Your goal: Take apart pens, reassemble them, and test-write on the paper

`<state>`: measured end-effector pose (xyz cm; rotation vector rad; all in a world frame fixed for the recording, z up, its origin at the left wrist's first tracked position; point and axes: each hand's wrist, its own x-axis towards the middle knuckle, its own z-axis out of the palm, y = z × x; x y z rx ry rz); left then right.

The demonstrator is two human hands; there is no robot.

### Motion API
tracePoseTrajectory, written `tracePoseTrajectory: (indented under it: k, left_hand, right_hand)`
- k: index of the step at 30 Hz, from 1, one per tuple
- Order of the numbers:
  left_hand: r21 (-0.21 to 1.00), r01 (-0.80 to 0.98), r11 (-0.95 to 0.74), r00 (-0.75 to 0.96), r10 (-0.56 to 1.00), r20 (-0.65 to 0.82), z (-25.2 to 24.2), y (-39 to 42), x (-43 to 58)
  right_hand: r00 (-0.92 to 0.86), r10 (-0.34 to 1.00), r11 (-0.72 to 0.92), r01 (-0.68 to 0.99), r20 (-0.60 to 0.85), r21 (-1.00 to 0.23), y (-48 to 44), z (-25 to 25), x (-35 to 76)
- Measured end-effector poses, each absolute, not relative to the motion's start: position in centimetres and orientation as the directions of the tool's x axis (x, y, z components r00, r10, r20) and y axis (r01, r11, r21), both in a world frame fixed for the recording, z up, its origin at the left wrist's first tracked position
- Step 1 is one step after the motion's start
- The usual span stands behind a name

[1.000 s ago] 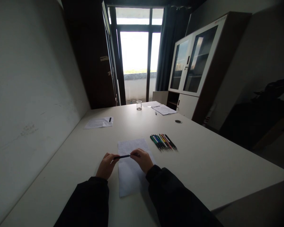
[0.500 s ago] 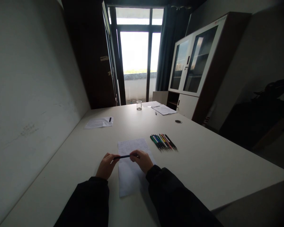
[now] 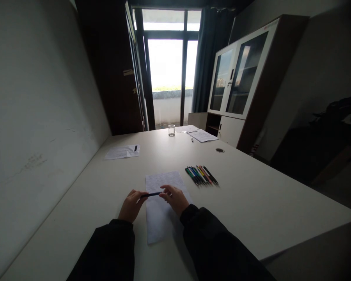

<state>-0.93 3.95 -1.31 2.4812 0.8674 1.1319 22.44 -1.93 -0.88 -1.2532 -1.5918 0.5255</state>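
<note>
A dark pen [image 3: 153, 194] is held level above a sheet of handwritten paper [image 3: 160, 224]. My left hand [image 3: 132, 204] pinches its left end between thumb and fingertips. At the other end, the thumb and fingers of my right hand [image 3: 175, 199] close around the tip, with the index finger slightly raised. That tip is partly hidden by the fingers. Right of the paper, a row of several pens [image 3: 201, 176] in green, blue, yellow, pink and black lies side by side on the white table [image 3: 240, 207].
A clear glass [image 3: 171, 131] stands at the table's far edge. Right of it lie stacked papers [image 3: 203, 135] and a loose pen [image 3: 192, 138]. Another sheet [image 3: 121, 152] rests at the far left. A round cable hole [image 3: 219, 150] is set in the tabletop. The wall [image 3: 46, 156] borders the left side.
The fingers of my right hand have shifted at the pen's right end, with the index finger lifting a little. My left hand keeps its place.
</note>
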Motion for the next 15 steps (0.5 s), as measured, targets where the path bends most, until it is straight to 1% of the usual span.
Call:
tracePoseTrajectory:
  k: [6,12,15]
  left_hand:
    - [0.478,0.409,-0.778,0.504,0.628,0.592,-1.46,4.06,-0.94]
    - [0.478,0.401,-0.781,0.513,0.624,0.589,-1.52,4.14,-0.87]
    - [0.477,0.402,-0.782,0.515,0.624,0.588,-1.59,4.18,-0.94]
  right_hand:
    - [0.054,0.892,0.374,0.471,0.449,-0.799,-2.02,-0.62,22.46]
    - [0.000,0.903,0.375,0.485,0.429,-0.790,-2.20,-0.61,22.55]
    - [0.002,0.905,0.371,0.483,0.425,-0.793,-1.95,-1.00,22.59]
